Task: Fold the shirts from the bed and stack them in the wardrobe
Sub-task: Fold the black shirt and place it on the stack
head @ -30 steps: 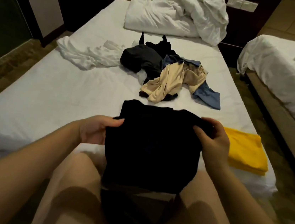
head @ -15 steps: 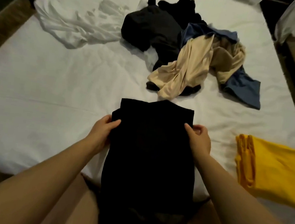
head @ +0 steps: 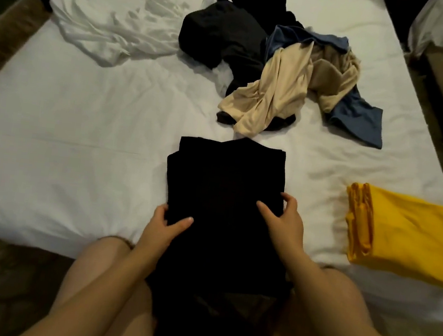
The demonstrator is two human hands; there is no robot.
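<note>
The black shirt (head: 223, 190) lies lengthwise at the middle of the near edge of the bed (head: 65, 134). Its upper part sits flat on the white sheet and its lower part hangs over the edge across the person's legs. It is already narrowed into a long strip, so the sides look folded in and the crosswise fold is probably the step in hand.

The left hand (head: 164, 227) grips the strip's left edge, thumb on top and fingers (head: 160, 212) curled round the side. The right hand (head: 285, 220) holds the right edge the same way a little farther up, with its fingers (head: 290, 202) wrapped over the border. Holding both sides at once likely keeps the layers from sliding apart while the cloth is lifted or doubled over.

A yellow shirt (head: 413, 236) lies folded at the near right corner of the bed, apparently set aside as finished and out of the working space. Toward the far edge waits a loose heap: a black garment (head: 220, 33), a beige garment (head: 277, 91) draped over it, and a blue garment (head: 360, 120) beneath. A white garment (head: 114, 29) lies crumpled near the far left edge, well apart from the hands. These appear not yet folded. The wardrobe is not in view.
</note>
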